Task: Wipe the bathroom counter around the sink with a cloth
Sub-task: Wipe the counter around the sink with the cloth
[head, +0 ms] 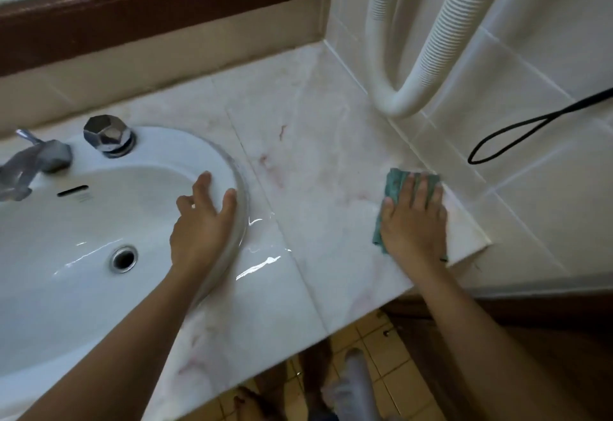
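Note:
A teal cloth (394, 185) lies flat on the pale marble counter (308, 168), close to the tiled right wall. My right hand (414, 218) presses down on it with straight, spread fingers and covers most of it. The white oval sink (99, 221) fills the left of the view. My left hand (204, 221) rests on the sink's right rim, fingers relaxed, holding nothing.
A chrome tap (30, 161) and a chrome faceted knob (107, 137) stand at the sink's back. A white ribbed hose (408, 95) loops down the tiled wall at the right, beside a black cord (517, 137). The counter's front edge drops to a tiled floor.

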{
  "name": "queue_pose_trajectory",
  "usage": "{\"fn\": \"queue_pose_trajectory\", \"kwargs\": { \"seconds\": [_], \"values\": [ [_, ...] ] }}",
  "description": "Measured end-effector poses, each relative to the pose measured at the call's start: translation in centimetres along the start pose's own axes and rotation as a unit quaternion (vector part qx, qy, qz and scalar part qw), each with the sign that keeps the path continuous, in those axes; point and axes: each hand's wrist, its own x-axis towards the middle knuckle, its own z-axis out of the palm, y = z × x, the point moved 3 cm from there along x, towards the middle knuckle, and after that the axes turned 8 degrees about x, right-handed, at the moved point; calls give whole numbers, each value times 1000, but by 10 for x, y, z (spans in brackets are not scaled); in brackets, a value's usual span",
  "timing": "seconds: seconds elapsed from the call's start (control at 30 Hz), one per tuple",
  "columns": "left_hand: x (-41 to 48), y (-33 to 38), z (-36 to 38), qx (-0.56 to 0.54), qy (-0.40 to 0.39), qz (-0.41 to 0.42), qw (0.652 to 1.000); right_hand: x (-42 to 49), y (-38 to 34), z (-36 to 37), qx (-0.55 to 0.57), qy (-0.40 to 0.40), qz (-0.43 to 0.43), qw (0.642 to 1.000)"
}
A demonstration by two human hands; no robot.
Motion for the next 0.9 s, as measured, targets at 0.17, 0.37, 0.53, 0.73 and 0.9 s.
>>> {"fn": "queue_pose_trajectory", "kwargs": {
  "seconds": [0.17, 0.37, 0.53, 0.73, 0.9],
  "values": [
    [-3, -9, -1, -66, -17, 0, 998, -68, -98, 42, -20, -52, -227, 972],
    [-55, -74, -18, 93, -43, 31, 994, -45, -47, 20, -47, -116, -359, 925],
    [-105, -128, -23, 151, 104, 74, 980, 15, -111, 38, -19, -49, -178, 983],
    [-141, -155, -25, 84, 121, 24, 989, -120, -136, 64, -37, -102, -409, 906],
    [-179, -202, -45, 2, 204, -75, 976, -102, -80, 37, -79, -128, -493, 857]
  ]
}}
